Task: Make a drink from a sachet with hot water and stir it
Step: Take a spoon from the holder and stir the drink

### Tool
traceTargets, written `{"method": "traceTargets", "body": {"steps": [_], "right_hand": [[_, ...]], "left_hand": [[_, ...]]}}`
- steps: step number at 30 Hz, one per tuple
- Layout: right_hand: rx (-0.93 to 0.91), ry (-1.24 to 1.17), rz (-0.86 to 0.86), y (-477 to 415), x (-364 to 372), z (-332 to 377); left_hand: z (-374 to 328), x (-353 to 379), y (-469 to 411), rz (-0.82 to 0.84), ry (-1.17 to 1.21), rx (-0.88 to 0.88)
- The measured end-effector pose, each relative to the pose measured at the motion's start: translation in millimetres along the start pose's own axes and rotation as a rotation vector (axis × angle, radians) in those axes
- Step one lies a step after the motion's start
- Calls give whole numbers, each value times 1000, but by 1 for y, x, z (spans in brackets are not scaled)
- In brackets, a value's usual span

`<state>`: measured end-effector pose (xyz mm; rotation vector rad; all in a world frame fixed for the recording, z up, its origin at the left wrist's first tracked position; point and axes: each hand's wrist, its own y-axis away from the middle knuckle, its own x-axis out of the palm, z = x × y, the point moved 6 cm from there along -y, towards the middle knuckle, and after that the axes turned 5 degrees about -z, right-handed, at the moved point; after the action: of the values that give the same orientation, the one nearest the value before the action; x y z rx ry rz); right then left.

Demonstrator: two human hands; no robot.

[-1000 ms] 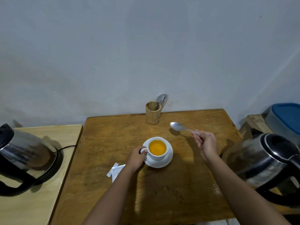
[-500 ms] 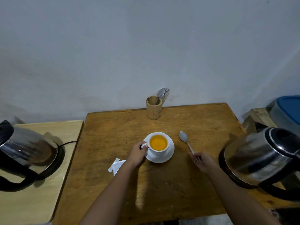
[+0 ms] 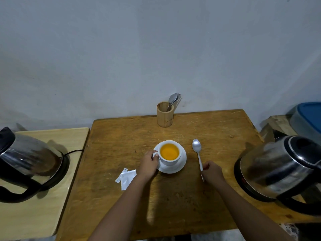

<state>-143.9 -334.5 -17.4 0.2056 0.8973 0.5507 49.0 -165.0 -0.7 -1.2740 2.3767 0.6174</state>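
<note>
A white cup (image 3: 171, 161) full of orange drink stands on a white saucer (image 3: 180, 166) in the middle of the brown wooden table (image 3: 156, 197). My left hand (image 3: 149, 165) grips the cup's handle. A metal spoon (image 3: 197, 150) lies flat on the table to the right of the saucer, bowl pointing away from me. My right hand (image 3: 212, 172) rests on the spoon's handle end with fingers curled around it. A torn white sachet (image 3: 126, 177) lies on the table left of my left wrist.
A steel kettle (image 3: 281, 169) stands at the table's right edge, close to my right forearm. Another kettle (image 3: 26, 162) sits on its base on a pale side table (image 3: 43, 206) at left. A wooden holder (image 3: 165, 114) with cutlery stands at the table's far edge. A blue-lidded bin (image 3: 309, 117) is far right.
My right hand has come down from the air with the spoon and laid it flat on the table right of the saucer. My left hand has stayed on the cup's handle.
</note>
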Motion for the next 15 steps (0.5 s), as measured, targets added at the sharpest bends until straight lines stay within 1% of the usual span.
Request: {"method": "traceTargets", "body": {"steps": [4,10,13,15], "right_hand": [[-87,47,-10,1,4,0],[-153,77,-10,-2,6,0],[-148,91,2,-4,4,-2],[-146,94,-9,-8,2,-3]], "left_hand": [[-1,0,0,16,-2,-17],[-2,1,-1,34,-47,-1],[-4,2,-1,48,-71,23],[-6,2,1,27,-76,64]]}}
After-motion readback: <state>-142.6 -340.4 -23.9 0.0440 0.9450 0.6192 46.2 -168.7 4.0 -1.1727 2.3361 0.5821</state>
